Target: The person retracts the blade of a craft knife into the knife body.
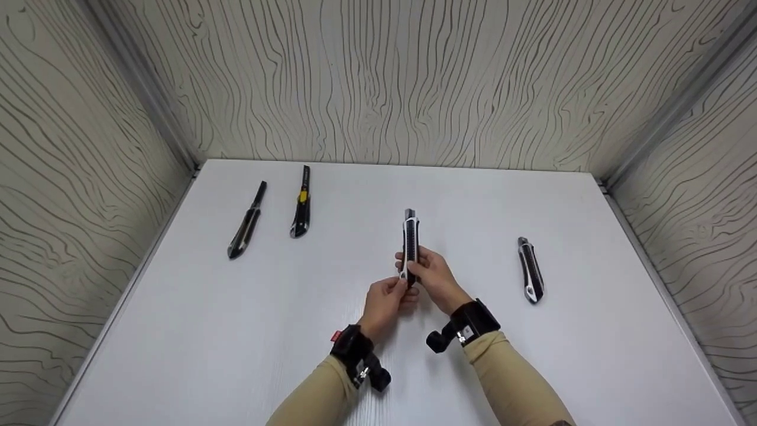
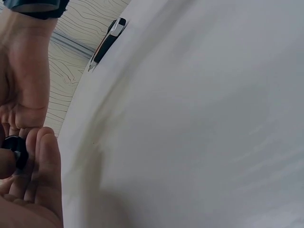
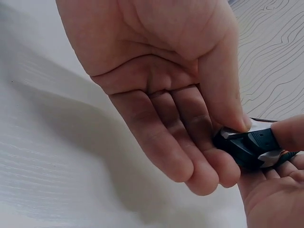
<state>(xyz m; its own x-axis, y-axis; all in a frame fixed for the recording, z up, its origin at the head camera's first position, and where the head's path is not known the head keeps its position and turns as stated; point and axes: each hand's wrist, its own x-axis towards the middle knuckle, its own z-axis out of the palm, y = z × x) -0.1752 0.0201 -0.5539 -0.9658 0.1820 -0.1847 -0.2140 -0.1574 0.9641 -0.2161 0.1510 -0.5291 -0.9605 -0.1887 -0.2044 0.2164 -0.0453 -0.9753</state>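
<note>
Near the middle of the table, both hands hold a utility knife (image 1: 410, 236) with a black grip strip and silver-white edges, its metal tip pointing away. My right hand (image 1: 436, 278) grips it around the lower half of the handle, thumb on top. My left hand (image 1: 385, 303) pinches the butt end between thumb and fingers. In the right wrist view, the left hand (image 3: 161, 95) shows its palm, thumb against the knife's dark butt (image 3: 247, 147). The left wrist view catches only that butt (image 2: 18, 149) between the fingers, with the right hand (image 2: 28, 71) above.
On the white table (image 1: 236, 331), a similar knife (image 1: 531, 272) lies to the right. Toward the back left lie a black-and-silver knife (image 1: 245, 228) and a black knife with a yellow slider (image 1: 302, 204). Wood-patterned panels (image 1: 378, 83) enclose the back and sides.
</note>
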